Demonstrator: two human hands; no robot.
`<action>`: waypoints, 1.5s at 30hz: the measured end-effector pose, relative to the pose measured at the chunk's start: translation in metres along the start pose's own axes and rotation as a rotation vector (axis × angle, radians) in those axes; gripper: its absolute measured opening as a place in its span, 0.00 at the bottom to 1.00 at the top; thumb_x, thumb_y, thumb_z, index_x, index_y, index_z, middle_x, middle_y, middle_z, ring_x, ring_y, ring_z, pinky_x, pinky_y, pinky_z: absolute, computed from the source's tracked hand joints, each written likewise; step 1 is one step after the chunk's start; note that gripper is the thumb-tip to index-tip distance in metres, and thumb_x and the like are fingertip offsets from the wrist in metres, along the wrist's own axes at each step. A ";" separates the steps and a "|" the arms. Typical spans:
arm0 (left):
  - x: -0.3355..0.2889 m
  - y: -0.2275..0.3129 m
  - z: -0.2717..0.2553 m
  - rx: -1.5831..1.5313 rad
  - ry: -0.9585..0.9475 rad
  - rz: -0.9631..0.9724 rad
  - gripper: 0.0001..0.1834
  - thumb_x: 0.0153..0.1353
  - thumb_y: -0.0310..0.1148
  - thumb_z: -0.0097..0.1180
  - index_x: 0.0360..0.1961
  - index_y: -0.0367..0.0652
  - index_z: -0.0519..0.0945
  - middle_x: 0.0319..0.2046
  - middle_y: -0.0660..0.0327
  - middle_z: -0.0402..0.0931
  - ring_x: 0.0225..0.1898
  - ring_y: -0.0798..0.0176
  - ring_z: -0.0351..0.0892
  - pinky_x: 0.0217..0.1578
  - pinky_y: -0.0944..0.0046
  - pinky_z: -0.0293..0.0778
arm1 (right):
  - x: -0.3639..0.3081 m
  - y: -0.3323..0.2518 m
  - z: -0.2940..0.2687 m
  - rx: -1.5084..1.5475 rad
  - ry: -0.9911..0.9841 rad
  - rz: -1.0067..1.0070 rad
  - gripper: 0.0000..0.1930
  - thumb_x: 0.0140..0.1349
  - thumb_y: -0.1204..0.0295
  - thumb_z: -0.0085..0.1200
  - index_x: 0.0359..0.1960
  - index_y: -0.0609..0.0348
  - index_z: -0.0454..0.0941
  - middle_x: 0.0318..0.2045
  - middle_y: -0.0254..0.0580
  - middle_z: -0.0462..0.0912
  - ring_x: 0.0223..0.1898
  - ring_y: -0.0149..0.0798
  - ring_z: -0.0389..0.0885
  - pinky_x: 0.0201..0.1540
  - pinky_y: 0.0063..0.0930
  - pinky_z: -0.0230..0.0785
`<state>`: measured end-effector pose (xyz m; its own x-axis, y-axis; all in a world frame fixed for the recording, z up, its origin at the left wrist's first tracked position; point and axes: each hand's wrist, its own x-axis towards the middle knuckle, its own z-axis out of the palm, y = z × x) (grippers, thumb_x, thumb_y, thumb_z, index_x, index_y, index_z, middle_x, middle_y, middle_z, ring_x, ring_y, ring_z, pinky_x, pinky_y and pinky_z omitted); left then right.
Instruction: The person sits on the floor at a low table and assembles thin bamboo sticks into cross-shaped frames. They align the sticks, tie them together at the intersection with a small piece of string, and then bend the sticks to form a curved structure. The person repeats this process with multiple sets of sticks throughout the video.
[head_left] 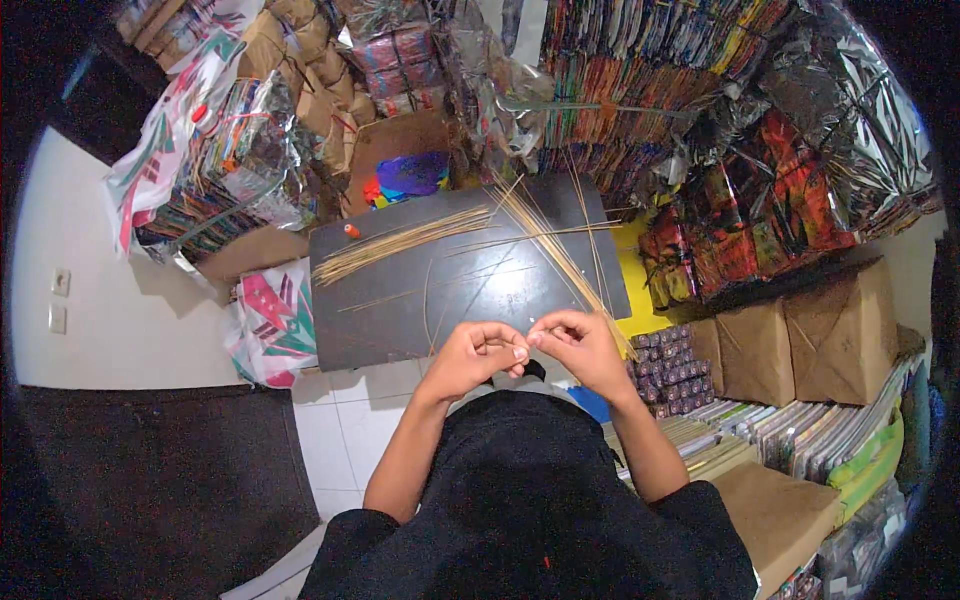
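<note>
My left hand [474, 358] and my right hand [582, 350] meet just over the near edge of a dark table [385, 335]. Thumb and forefinger are pinched together on each, the fingertips almost touching. Whatever lies between them is too small to make out. Thin bamboo sticks lie on the table: one bundle [405, 245] stretches across the left, and another bundle [548, 245] slants down toward my right hand. A few loose sticks [480, 277] are scattered between the bundles. An orange thread spool [352, 231] stands behind the left bundle.
Stacks of wrapped, colourful folded goods [620, 110] rise behind the table. At the right are red-and-black packs [760, 215], brown paper parcels [840, 330] and small patterned boxes [672, 368]. An open carton [400, 140] with bright cloth stands at the back. A dark mat [160, 480] covers floor at left.
</note>
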<state>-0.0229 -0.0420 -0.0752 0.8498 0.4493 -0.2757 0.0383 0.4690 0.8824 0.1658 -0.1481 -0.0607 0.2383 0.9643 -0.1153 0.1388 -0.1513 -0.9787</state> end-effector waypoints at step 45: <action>0.018 0.002 0.007 -0.039 0.121 0.106 0.07 0.64 0.26 0.61 0.41 0.33 0.81 0.32 0.62 0.80 0.30 0.72 0.79 0.33 0.71 0.76 | -0.023 0.019 0.017 0.408 0.234 0.237 0.07 0.64 0.70 0.61 0.37 0.61 0.84 0.27 0.22 0.78 0.27 0.16 0.69 0.28 0.14 0.59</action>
<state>-0.0044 -0.0383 -0.0761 0.7785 0.5850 -0.2275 -0.0710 0.4422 0.8941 0.1465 -0.1697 -0.0792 0.4321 0.8328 -0.3459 -0.3198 -0.2172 -0.9223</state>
